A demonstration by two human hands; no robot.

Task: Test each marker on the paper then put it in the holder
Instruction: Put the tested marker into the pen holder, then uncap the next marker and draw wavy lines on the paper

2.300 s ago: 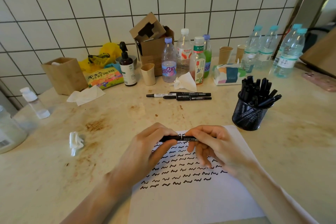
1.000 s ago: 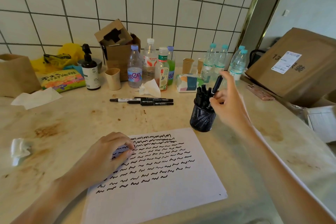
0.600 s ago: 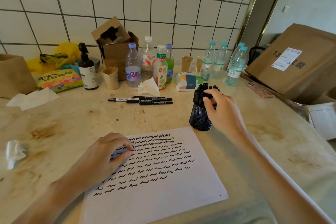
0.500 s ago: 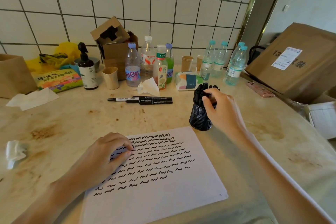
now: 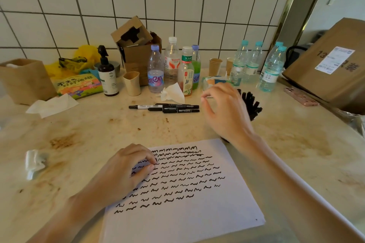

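Observation:
A white paper [image 5: 197, 215] covered in rows of black squiggles lies on the counter in front of me. My left hand [image 5: 126, 171] rests on its upper left corner, fingers curled, holding nothing. Three black markers [image 5: 169, 107] lie side by side beyond the paper. My right hand [image 5: 225, 110] hovers empty with fingers spread, just right of those markers. It hides most of the black mesh holder [image 5: 251, 104], of which only the marker-filled right side shows.
Along the tiled wall stand several drink bottles [image 5: 171, 65], a pump bottle [image 5: 107, 73], paper cups [image 5: 132, 83] and a cardboard box [image 5: 136, 49]. Water bottles [image 5: 272, 69], a large carton [image 5: 331, 65] and a pink phone [image 5: 301, 98] sit to the right. Crumpled tissues [image 5: 34, 162] lie left.
My right hand dropped a marker into the holder, let go, and moved left toward the three loose markers. The left hand stayed on the paper.

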